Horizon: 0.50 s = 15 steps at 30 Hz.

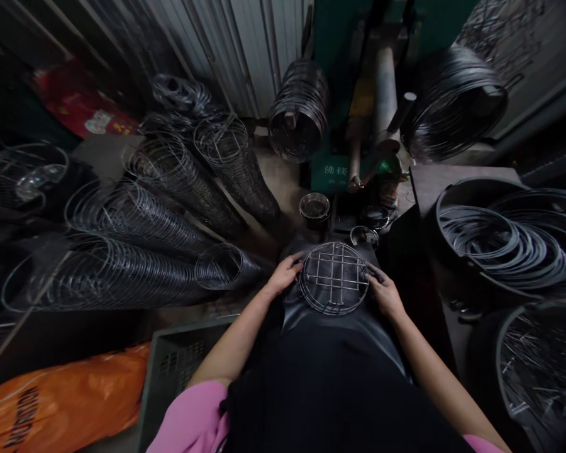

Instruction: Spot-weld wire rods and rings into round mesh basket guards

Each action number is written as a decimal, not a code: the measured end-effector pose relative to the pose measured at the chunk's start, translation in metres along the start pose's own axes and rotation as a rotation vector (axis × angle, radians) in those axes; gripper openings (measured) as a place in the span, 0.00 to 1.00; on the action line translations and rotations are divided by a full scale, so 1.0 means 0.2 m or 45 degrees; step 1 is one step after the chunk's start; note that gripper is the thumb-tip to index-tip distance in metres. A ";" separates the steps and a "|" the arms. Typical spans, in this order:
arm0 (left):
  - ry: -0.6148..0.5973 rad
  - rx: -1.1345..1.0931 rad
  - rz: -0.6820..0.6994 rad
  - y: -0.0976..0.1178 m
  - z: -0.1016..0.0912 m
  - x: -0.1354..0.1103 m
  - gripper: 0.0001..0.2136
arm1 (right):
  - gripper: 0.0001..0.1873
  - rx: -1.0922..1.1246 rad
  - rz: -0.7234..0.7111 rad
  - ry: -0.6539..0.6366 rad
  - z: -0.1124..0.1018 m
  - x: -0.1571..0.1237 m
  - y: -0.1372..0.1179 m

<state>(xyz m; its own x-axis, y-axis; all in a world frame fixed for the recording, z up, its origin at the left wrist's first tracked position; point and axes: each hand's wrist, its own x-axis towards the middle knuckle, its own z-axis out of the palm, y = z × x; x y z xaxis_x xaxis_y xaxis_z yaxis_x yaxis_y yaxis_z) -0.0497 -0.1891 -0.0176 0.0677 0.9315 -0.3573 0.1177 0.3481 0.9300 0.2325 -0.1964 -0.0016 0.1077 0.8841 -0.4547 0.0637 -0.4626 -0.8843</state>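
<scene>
On the dark apron over my lap lies a small stack of round wire racks [337,277], the top one with crossed wires inside its ring. My left hand [285,275] grips the stack's left edge, fingers curled against the rim. At the opposite edge my right hand [383,290] holds the same stack, thumb and fingers at the rim. How many racks are in the stack I cannot tell. Just beyond it stand a small round tin [314,207] and a second round dish [364,236].
Tall stacks of wire rings [136,270] fill the left side. A green machine [330,173] with a metal shaft stands ahead. At right are a tub of wire rings [509,245] and a tub of short wire pieces [542,365]. A green crate [188,340] sits lower left, beside an orange sack [70,396].
</scene>
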 end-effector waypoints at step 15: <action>-0.184 0.659 0.113 0.06 0.00 0.00 0.23 | 0.21 -0.261 -0.211 -0.052 -0.01 0.08 -0.03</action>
<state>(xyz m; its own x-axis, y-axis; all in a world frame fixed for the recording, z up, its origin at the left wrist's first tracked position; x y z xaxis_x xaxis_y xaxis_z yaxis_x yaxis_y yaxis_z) -0.0485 -0.1854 -0.0068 0.2309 0.9184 -0.3212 0.5749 0.1375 0.8066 0.2362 -0.1792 -0.0026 0.0390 0.9490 -0.3129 0.2772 -0.3111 -0.9090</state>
